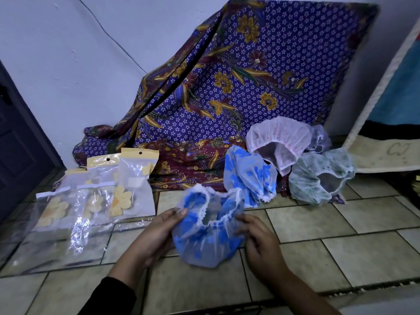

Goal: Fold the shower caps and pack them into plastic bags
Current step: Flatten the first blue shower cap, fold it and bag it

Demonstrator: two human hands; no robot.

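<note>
The shower cap (209, 228), clear with blue flowers and a white frilled rim, is held just above the tiled floor (341, 258), its opening facing up. The left hand (156, 235) pinches its left rim and the right hand (259, 242) grips its right side, the two hands apart with the cap between them. The right fingertips are tucked behind the plastic and hard to make out; both forearms run out of the picture at the bottom.

Behind it a second blue cap (250, 173) lies crumpled. To its right sit a pink cap (277, 139) and a green cap (318, 176), touching each other. A pale purple cap (319, 137) is mostly hidden behind the pink one.

At the left, small plastic bags (127, 185) with yellow flower prints overlap, so their number is unclear. They lie on a large clear bag (56, 246) whose edges blur into the floor.

A patterned purple cloth (250, 76) drapes over something unseen against the wall. A mat (386, 110) is cut off at the right, a dark door (18, 144) at the left.
</note>
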